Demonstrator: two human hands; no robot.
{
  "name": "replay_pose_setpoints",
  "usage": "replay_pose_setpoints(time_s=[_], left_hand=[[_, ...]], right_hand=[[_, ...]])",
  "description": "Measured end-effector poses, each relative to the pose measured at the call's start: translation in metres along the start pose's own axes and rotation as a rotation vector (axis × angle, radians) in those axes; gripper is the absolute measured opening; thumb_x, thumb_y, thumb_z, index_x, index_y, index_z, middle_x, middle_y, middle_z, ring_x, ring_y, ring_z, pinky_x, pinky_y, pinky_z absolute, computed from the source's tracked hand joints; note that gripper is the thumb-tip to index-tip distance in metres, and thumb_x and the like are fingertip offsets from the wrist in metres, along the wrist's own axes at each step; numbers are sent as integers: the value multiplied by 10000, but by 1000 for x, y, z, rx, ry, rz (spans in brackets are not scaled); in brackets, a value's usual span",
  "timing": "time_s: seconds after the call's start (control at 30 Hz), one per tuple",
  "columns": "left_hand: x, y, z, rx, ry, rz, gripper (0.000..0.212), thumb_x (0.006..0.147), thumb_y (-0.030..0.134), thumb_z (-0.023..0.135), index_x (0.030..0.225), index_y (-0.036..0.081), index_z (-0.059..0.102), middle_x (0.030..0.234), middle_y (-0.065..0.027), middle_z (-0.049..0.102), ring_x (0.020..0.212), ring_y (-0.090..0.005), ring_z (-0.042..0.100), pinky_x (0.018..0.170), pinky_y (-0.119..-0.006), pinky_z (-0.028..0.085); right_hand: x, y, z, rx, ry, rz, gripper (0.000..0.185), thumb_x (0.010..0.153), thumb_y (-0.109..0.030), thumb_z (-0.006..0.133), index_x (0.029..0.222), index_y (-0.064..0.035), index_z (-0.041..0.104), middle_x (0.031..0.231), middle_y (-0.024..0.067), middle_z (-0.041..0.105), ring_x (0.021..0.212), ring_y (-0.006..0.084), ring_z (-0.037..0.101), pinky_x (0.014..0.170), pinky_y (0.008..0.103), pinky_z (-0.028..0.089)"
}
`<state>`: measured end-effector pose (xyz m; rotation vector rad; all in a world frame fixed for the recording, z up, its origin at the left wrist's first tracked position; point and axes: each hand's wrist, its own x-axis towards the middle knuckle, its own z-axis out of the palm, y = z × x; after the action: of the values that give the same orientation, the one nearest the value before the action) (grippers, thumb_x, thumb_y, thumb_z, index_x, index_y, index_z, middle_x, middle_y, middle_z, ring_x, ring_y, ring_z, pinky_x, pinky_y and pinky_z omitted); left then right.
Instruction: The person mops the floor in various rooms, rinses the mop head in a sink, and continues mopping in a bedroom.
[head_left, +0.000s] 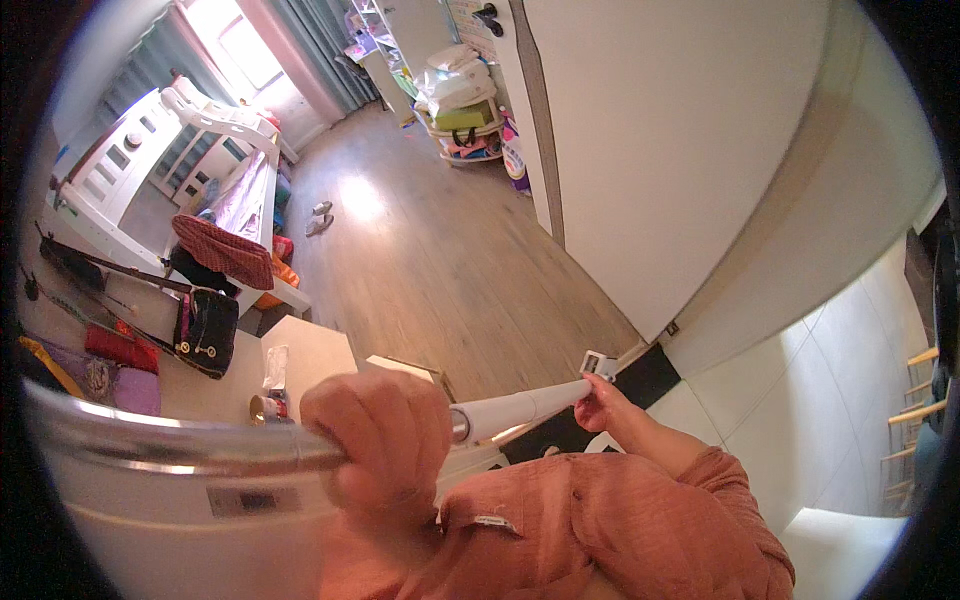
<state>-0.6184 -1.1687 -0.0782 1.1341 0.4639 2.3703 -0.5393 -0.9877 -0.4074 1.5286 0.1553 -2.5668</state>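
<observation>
My left hand (382, 439) is wrapped around the metal section of a telescopic pole (510, 411) in front of my chest. From that fist the shiny metal runs to the left edge of view, very close and blurred. The pole's white section slants away to the right. At its far end my right hand (596, 405) holds it with thumb and fingers, beside a small white square fitting (598, 364). Whether this fitting is part of the pole, I cannot tell. A blurred pale surface (187, 547) with a dark rectangle fills the lower left.
A white door (660, 135) stands at the right, over wood flooring (427, 277) and pale tiles (780, 390). To the left are a white bunk bed (112, 161), a black handbag (210, 330) and a light cabinet (307, 352). Grey slippers (319, 223) lie ahead, near a loaded shelf rack (469, 131).
</observation>
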Motion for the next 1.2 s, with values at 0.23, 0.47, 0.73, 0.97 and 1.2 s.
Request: replay_pose_setpoints(time_s=[0.23,0.47,0.73,0.97,1.2], left_hand=[[63,-18,-27,335,37,197,270,717,184,602,611,100,369,521,-6,385,428,-110,368,402,-259,293],[114,-37,-59,548,111,315,318,733,192,631,591,107,360,488,21,401,379,-69,377,359,-213,303],[158,-6,-143,590,37,280,262,722,145,637,618,73,407,523,-22,461,429,-119,459,411,-251,381],[207,63,-280,598,-127,254,214,712,103,641,642,42,449,554,-60,513,473,-162,532,456,-283,448],[268,141,-378,600,-262,209,210,732,85,619,626,18,451,565,-90,540,502,-221,570,485,-328,494]], right_hand=[[33,-69,74,-23,-183,46,326,756,-393,542,706,-81,462,620,50,494,522,183,497,439,302,446],[27,-128,157,-200,-254,179,314,776,-373,521,786,-61,481,687,53,515,586,195,513,512,306,467],[96,-153,250,-302,-198,188,278,742,-373,573,749,-107,490,665,12,510,561,167,502,447,288,435],[185,-175,355,-261,-109,92,277,658,-328,655,657,-130,462,583,9,468,473,146,447,369,262,365],[249,-189,452,-147,62,-4,256,640,-324,621,727,-140,465,695,18,482,645,189,485,519,348,426]])
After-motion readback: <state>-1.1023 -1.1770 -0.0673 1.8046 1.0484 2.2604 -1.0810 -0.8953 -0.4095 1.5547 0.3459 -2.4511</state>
